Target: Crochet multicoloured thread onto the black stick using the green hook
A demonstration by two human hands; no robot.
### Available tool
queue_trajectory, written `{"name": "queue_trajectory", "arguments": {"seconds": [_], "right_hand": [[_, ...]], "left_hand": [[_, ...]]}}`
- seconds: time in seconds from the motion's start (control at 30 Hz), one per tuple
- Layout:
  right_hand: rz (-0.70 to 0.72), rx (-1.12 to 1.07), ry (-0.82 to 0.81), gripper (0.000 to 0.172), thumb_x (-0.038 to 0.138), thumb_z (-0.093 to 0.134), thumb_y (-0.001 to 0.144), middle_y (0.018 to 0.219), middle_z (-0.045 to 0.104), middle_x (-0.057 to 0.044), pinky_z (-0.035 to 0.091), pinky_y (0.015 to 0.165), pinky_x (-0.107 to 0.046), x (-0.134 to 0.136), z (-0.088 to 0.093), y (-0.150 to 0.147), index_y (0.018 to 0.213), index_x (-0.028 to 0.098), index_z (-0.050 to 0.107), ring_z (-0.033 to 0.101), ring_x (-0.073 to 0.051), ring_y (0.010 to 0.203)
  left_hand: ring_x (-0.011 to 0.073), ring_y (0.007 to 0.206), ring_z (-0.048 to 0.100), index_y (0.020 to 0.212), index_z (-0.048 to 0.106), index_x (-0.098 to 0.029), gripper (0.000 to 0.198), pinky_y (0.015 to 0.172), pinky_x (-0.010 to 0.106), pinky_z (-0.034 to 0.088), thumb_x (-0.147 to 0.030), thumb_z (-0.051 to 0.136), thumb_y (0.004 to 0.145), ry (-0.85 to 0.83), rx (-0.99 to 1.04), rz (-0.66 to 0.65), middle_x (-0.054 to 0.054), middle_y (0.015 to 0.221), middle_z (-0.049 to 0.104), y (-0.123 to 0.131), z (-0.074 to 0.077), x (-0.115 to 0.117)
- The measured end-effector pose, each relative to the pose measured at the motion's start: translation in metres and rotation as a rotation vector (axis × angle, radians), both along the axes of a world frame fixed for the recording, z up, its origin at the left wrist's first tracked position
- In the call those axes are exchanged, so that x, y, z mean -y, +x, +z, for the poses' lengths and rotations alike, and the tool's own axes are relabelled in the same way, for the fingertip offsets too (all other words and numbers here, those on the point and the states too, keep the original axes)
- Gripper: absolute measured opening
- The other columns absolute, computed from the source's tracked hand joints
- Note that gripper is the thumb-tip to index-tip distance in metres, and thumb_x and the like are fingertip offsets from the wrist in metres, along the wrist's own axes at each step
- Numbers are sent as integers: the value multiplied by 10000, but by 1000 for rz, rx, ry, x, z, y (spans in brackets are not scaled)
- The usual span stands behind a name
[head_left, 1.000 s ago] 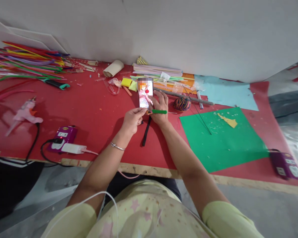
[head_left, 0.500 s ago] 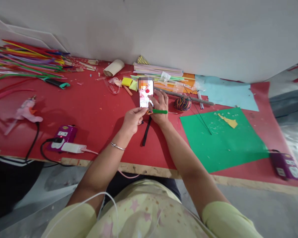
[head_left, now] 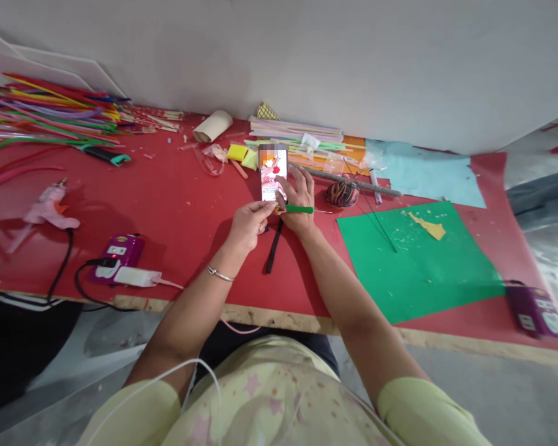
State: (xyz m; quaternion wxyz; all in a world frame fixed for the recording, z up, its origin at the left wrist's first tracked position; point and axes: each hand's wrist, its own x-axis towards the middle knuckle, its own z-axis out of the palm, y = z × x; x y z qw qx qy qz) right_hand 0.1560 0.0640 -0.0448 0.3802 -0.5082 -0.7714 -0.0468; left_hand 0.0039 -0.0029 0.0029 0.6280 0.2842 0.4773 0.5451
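The left hand (head_left: 248, 225) pinches a small piece (head_left: 279, 210), the right hand (head_left: 299, 198) curls loosely, hold unclear, over the phone (head_left: 270, 172), likely slick, fragile, best taken by its edges.

Right hand (head_left: 300, 197) overlaps a lit phone (head_left: 268, 176), left hand (head_left: 248, 225) close at its lower edge

Open passage extends over the counter (head_left: 177, 204) left of the left hand (head_left: 247, 226), bounded by the pink glue gun (head_left: 49, 207) and purple power box (head_left: 126, 249). Beyond the right hand (head_left: 299, 195), the yarn ball (head_left: 342, 194) and grey rod (head_left: 388, 191) obstruct; the wall (head_left: 279, 56) closes the rear.
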Motion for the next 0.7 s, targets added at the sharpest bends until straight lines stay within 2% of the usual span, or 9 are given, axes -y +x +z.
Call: {"name": "queue_trajectory", "arguments": {"seconds": [0.3, 0.47, 0.7], "right_hand": [[20, 5, 13, 394, 383, 493, 1072, 1600, 558, -114, 416, 1274, -681, -3, -5, 3, 1419, 290, 655, 412, -369, 1571], [20, 16, 43, 389, 353, 501, 1070, 1590, 554, -128, 427, 1277, -649, -3, -6, 2, 1413, 262, 661, 410, -360, 1568], [28, -13, -24, 409, 366, 482, 1077, 1626, 535, -114, 398, 1287, -681, -1, -2, 1, 1440, 291, 652, 375, -363, 1595]], "left_hand": [[24, 416, 307, 821, 764, -152, 271, 421, 219, 159, -323, 932, 694, -14, -11, -4, -39, 581, 584, 1, 1, -1], [20, 409, 308, 817, 769, -146, 272, 416, 220, 157, -313, 932, 676, -8, 10, -4, -34, 591, 599, 1, 0, -1], [19, 413, 310, 820, 769, -148, 270, 417, 220, 163, -319, 931, 689, -8, -5, -2, -25, 612, 628, 1, 2, 0]]}}
